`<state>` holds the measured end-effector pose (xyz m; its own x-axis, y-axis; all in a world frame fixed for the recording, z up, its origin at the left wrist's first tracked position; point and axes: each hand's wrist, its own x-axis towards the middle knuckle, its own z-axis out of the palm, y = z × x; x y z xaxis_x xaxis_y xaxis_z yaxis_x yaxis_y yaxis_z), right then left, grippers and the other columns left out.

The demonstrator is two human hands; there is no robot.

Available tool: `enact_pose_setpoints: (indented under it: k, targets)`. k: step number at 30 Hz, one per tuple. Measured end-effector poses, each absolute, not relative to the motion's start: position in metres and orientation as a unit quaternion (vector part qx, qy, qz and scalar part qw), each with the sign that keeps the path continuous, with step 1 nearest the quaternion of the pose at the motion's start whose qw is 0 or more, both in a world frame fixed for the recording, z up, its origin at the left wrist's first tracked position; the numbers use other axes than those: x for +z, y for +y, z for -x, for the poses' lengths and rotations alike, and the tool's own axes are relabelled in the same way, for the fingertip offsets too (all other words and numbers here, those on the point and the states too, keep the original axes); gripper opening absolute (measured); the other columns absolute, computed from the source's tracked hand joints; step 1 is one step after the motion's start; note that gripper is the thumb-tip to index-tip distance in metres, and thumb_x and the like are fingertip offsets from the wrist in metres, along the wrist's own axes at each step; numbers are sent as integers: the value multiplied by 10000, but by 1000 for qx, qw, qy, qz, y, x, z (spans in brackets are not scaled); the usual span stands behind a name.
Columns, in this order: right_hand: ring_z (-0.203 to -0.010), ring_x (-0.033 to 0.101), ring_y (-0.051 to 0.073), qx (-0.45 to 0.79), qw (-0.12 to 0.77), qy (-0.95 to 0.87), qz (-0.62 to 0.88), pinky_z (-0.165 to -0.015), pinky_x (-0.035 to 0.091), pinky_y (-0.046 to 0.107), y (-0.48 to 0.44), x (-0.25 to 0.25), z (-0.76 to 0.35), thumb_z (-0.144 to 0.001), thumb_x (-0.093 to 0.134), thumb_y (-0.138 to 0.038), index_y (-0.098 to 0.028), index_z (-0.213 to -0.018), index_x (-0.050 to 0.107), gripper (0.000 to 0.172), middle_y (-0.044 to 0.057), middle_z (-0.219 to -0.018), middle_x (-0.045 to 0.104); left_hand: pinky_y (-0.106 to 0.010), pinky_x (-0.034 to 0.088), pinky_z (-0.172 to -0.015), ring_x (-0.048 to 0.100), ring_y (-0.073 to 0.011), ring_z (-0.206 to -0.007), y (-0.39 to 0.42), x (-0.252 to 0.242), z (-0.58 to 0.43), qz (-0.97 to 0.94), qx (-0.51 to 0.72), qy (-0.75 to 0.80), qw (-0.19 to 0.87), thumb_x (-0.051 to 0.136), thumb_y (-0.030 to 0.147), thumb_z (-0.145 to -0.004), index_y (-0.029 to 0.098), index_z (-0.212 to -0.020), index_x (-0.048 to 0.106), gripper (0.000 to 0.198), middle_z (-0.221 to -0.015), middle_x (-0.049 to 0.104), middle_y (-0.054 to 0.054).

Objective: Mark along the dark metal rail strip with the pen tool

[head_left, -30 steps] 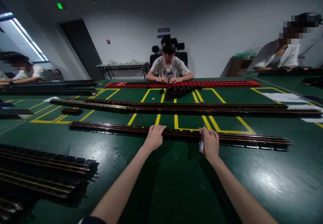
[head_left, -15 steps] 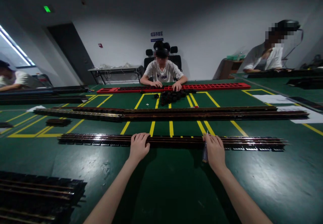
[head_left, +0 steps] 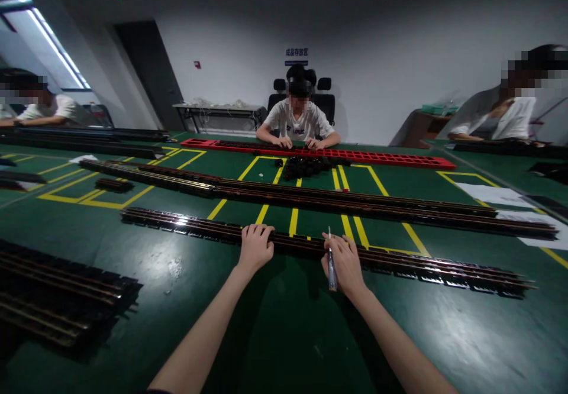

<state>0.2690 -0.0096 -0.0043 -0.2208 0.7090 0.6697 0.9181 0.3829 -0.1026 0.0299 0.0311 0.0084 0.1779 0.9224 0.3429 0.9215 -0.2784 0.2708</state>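
A long dark rail strip (head_left: pixel 399 261) with copper-coloured bars lies across the green table in front of me. My left hand (head_left: pixel 255 247) rests on it near its middle, fingers curled over the strip's far edge. My right hand (head_left: pixel 344 264) lies on the same strip a short way to the right, closed round a thin clear screwdriver (head_left: pixel 331 262) that points away from me, with its fingers touching the strip.
Two more long rail strips (head_left: pixel 310 196) lie further back. A stack of strips (head_left: pixel 57 299) sits at my near left. A red tray (head_left: pixel 390 158) and a pile of small black parts (head_left: pixel 306 166) lie before a seated person opposite. Other people sit at left and right.
My right hand has slid left along the strip, closer to the left hand. The view has tilted, so the strip now slopes down to the right.
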Motion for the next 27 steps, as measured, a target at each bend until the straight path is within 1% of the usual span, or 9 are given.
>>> enact_pose_setpoints:
  k: [3,7,10,14,15,17,20,22,27]
  targets:
    - [-993,583,161,-152,348,-767,518,-1001,374,373,-9,-4,-271,-769,433,-109,-150,-944,534,206,51,-1023,638,-453,324,-1002,493,-243,-1097,27,9,-50,-765,225,604,-1,443,202,-778,195,-1079,612,346,-1128,618,-73]
    - [-961,580,165,-170,363,-768,499,-961,382,353,-7,-6,-269,-823,470,-182,-141,-928,537,131,57,-1000,638,-453,331,-1003,494,-246,-1091,23,7,-80,-762,228,607,6,456,213,-776,185,-1095,597,351,-1132,614,-72]
    - [-919,576,155,-178,359,-771,494,-905,400,326,-5,-8,-268,-853,478,-211,-140,-928,541,121,49,-960,635,-441,326,-1029,482,-242,-1122,20,7,-94,-775,232,588,26,466,207,-767,156,-1155,560,402,-1162,599,-81]
    - [-939,573,156,-184,346,-776,494,-928,398,341,-4,-8,-268,-884,480,-277,-134,-983,545,186,51,-961,633,-374,321,-1073,465,-184,-1191,21,9,-78,-815,237,523,79,402,140,-782,152,-1271,471,494,-1268,549,-67]
    - [-957,572,158,-187,342,-777,494,-941,395,348,-5,-8,-268,-890,475,-293,-134,-967,549,192,55,-981,632,-363,319,-1080,459,-173,-1204,23,10,-67,-812,242,525,78,380,122,-787,157,-1271,471,493,-1281,542,-61]
    - [-991,569,161,-193,336,-780,492,-959,390,357,-6,-7,-266,-899,462,-310,-138,-907,554,195,62,-1026,628,-381,302,-1090,461,-178,-1201,28,10,-41,-789,243,561,54,360,102,-790,168,-1203,527,450,-1244,565,-57]
    - [-1003,570,158,-202,330,-780,491,-969,389,361,-6,-8,-260,-907,446,-304,-143,-882,561,199,59,-1044,628,-438,259,-1103,467,-220,-1182,36,8,-4,-759,222,612,2,403,127,-778,164,-1109,579,377,-1185,591,-71]
    - [-1002,572,153,-202,328,-781,492,-971,392,361,-6,-8,-256,-909,443,-294,-145,-887,566,195,55,-1039,631,-438,272,-1088,490,-214,-1127,40,6,10,-762,213,612,-4,397,135,-787,172,-1089,585,358,-1137,605,-67]
    - [-1005,573,151,-191,329,-781,495,-963,404,365,-4,-9,-247,-912,434,-285,-145,-859,567,200,61,-1056,628,-427,338,-1002,465,-238,-1069,41,5,5,-772,198,603,-11,429,191,-785,151,-1091,588,347,-1110,584,-92]
